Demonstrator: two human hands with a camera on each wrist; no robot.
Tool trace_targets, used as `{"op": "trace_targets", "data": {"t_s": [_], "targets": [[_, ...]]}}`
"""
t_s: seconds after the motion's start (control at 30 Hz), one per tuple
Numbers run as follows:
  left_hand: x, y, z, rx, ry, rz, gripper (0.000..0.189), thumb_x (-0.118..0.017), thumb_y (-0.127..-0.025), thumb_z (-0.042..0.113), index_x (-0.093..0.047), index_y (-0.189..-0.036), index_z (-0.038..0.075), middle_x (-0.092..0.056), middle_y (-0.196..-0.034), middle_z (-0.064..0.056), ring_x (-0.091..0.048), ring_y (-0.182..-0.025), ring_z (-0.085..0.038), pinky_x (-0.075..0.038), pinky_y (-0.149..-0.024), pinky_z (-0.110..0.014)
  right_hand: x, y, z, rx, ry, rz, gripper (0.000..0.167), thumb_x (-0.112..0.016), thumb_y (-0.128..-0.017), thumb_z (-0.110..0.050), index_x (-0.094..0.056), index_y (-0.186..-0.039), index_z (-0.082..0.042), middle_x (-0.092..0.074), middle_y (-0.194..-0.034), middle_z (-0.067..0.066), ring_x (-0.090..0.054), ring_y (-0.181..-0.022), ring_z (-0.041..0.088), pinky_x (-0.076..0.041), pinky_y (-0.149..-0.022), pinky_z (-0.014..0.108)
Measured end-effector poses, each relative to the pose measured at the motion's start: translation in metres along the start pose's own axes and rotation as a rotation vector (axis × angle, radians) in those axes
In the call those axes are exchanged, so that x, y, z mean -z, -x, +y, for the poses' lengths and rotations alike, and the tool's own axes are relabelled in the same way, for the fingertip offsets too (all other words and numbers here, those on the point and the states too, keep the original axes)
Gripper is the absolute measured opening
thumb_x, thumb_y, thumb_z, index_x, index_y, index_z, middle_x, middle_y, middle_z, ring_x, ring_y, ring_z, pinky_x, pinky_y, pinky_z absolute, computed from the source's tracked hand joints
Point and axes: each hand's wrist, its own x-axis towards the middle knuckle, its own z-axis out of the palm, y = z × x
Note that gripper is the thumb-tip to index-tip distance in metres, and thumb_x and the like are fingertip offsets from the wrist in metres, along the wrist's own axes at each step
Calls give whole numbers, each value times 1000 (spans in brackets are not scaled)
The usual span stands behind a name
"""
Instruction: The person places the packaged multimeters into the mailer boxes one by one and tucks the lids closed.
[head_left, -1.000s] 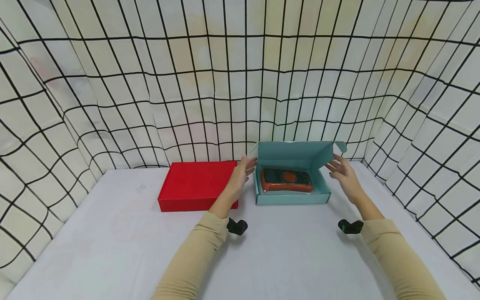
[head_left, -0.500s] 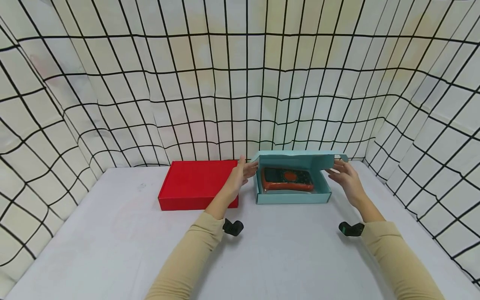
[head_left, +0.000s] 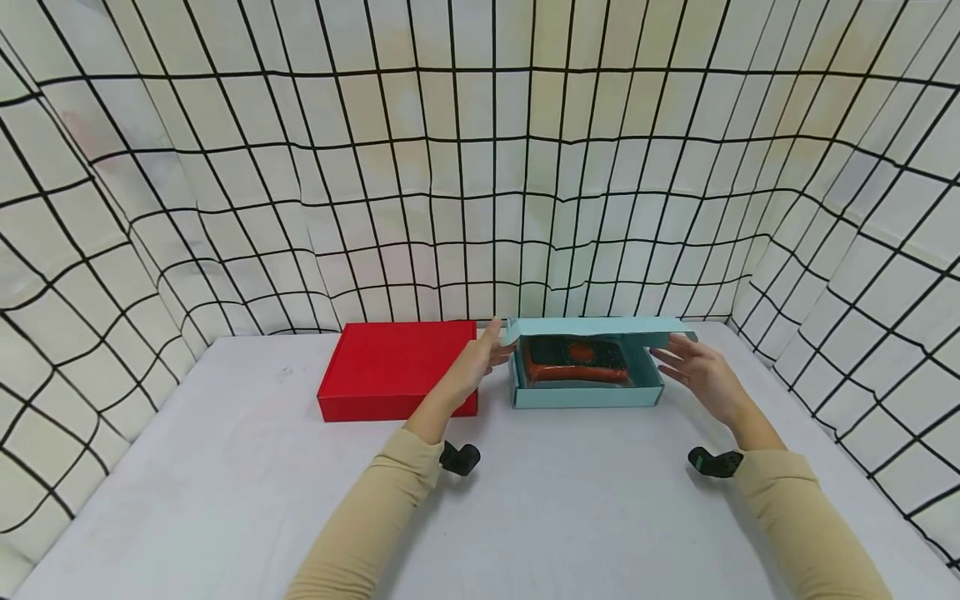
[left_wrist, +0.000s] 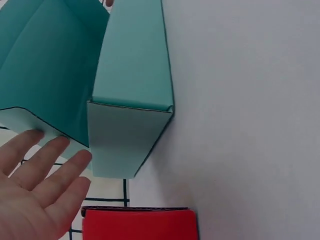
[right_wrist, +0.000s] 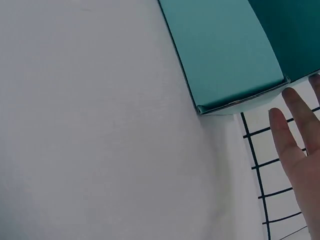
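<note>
A light-blue cardboard box (head_left: 588, 398) stands on the table with its hinged lid (head_left: 600, 327) tilted forward over the opening, partly down. Inside lies an orange-and-black device (head_left: 579, 371) that looks like a multimeter in clear plastic; the lid's shadow darkens its top. My left hand (head_left: 472, 364), at the box's left end, has its fingers extended against the lid's side flap (left_wrist: 37, 125). At the right end, my right hand (head_left: 708, 379) spreads its fingers beside the lid's other flap. In the right wrist view, its fingertips (right_wrist: 289, 95) are close to the box corner.
A closed red box (head_left: 401, 371) sits just left of the blue one, partly behind my left hand. White cloth (head_left: 562, 517) covers the table. Black-gridded white curtains (head_left: 480, 167) enclose the back and sides. A black wrist device (head_left: 459, 458) juts from my left sleeve.
The lid has swung forward and down from nearly upright, covering more of the opening. Both hands have lowered slightly with it. The red box has stayed put.
</note>
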Motion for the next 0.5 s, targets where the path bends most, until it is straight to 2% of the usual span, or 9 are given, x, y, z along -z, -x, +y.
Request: {"op": "trace_targets", "data": {"t_s": [0.07, 0.13, 0.2, 0.23, 0.3, 0.33, 0.37, 0.43, 0.5], "targets": [[0, -1, 2, 16, -8, 3, 71, -32, -108, 52, -41, -154, -1, -48, -152, -22, -51, -135, -41, -34, -115, -58, 2, 1, 0, 10, -151, -52, 53, -18, -103, 5, -39, -152, -1, -59, -139, -9, -56, -130, 9, -44, -107, 26], [0, 0, 4, 37, -14, 11, 71, -35, -107, 53, -42, -153, -1, -49, -152, -22, -53, -134, -41, -36, -114, -57, 3, 1, -2, 31, -301, -79, 52, -12, -103, 4, -53, -133, -6, -63, -135, -2, -58, -129, 16, -44, -108, 29], [-1, 0, 6, 52, -31, 17, 71, -38, -106, 54, -43, -153, -1, -51, -150, -21, -55, -132, -40, -37, -112, -58, 3, 1, -4, 37, -391, -79, 48, -10, -106, -2, -55, -122, -8, -66, -129, 5, -61, -126, 20, -44, -108, 31], [-1, 1, 7, 60, -41, 17, 71, -40, -106, 54, -43, -152, 0, -51, -149, -21, -55, -131, -39, -37, -112, -59, 2, 0, -6, 36, -402, -76, 47, -10, -109, -9, -53, -126, -5, -66, -127, 6, -62, -125, 20, -45, -107, 31], [-1, 2, 7, 70, -69, 16, 72, -42, -105, 55, -45, -152, 0, -54, -148, -21, -57, -130, -39, -37, -111, -60, 2, 0, -9, 15, -344, -62, 50, -13, -113, -25, -42, -145, 0, -66, -123, 3, -62, -122, 17, -46, -106, 29], [-1, 2, 7, 73, -82, 11, 72, -43, -104, 55, -46, -151, 1, -54, -147, -20, -57, -130, -39, -37, -111, -61, 2, 0, -11, -4, -292, -59, 57, -14, -113, -34, -31, -154, 3, -66, -125, 0, -62, -121, 13, -46, -104, 26], [-1, 3, 6, 74, -100, 6, 72, -44, -104, 56, -47, -151, 1, -54, -147, -20, -57, -129, -38, -38, -110, -61, 3, 0, -14, -19, -228, -62, 66, -14, -113, -41, -12, -160, 5, -64, -126, -4, -61, -121, 9, -46, -103, 24], [0, 3, 5, 70, -126, -9, 72, -47, -103, 55, -48, -151, 1, -54, -148, -18, -57, -129, -38, -39, -110, -60, 3, 0, -18, -40, -115, -80, 78, -11, -111, -49, 9, -158, 10, -60, -128, -10, -58, -122, 5, -45, -102, 20], [1, 4, 5, 66, -139, -24, 72, -49, -102, 55, -50, -150, 1, -53, -149, -17, -57, -129, -37, -40, -109, -58, 4, -1, -21, -42, -6, -99, 77, -13, -111, -48, 1, -158, 12, -58, -130, -13, -56, -124, 2, -45, -102, 19]]}}
